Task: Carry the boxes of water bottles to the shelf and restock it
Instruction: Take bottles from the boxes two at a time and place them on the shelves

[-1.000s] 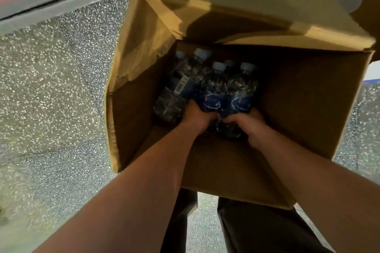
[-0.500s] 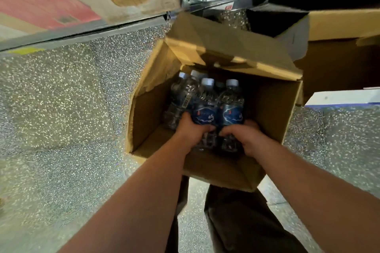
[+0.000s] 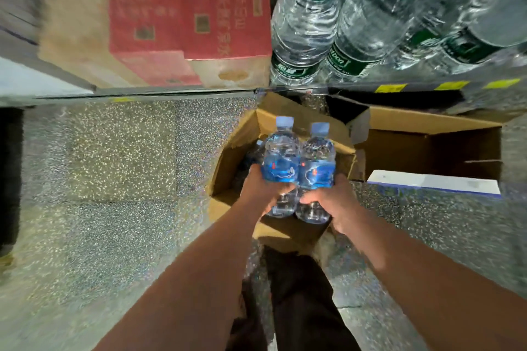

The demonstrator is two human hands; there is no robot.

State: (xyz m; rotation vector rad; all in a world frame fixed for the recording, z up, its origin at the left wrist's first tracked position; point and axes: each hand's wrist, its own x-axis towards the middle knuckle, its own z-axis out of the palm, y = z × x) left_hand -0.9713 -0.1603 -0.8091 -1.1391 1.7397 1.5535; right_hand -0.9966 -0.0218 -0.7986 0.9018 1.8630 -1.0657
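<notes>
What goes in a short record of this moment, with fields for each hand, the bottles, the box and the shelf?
left hand: grips the left bottle
right hand: grips the right bottle
bottles: blue labels, side by side, above the box
box: open, on the floor
shelf: big green-labelled bottles, red cartons

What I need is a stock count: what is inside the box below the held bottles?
Inside the box, at least one more bottle shows dimly by its left wall. The two held bottles, left hand and right hand cover the rest; no count is possible.
</notes>
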